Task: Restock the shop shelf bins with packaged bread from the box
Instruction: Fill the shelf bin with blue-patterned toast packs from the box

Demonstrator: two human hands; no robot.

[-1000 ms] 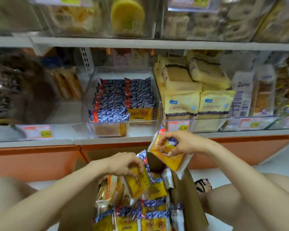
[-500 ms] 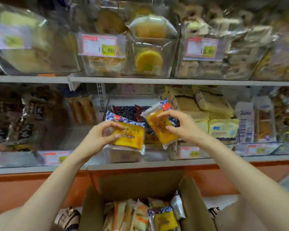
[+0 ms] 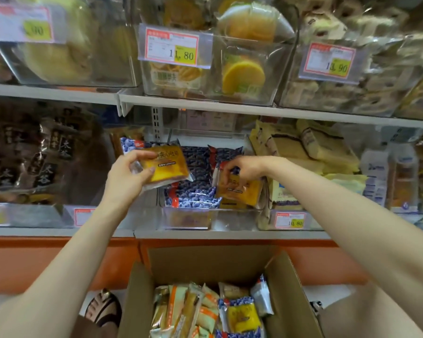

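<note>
My left hand [image 3: 130,174] grips a yellow and blue packaged bread [image 3: 165,164] in the air just left of a clear shelf bin [image 3: 235,218]. My right hand [image 3: 242,169] pinches a second bread packet [image 3: 239,191] and holds it down in the right row of that bin. The bin holds two rows of the same blueberry-print packets [image 3: 193,196]. Below stands an open cardboard box [image 3: 205,262] with several more bread packets [image 3: 242,315] inside.
The white lower shelf [image 3: 59,231] carries dark packets on the left and pale yellow cake packs [image 3: 310,147] right of the bin. An upper shelf [image 3: 205,106] holds clear bins with price tags [image 3: 171,48]. A sandalled foot [image 3: 103,308] rests left of the box.
My right hand has moved down and right, lowering its packet into the bin's right row. My left hand has lifted its packet a little higher. The view has tilted upward.
</note>
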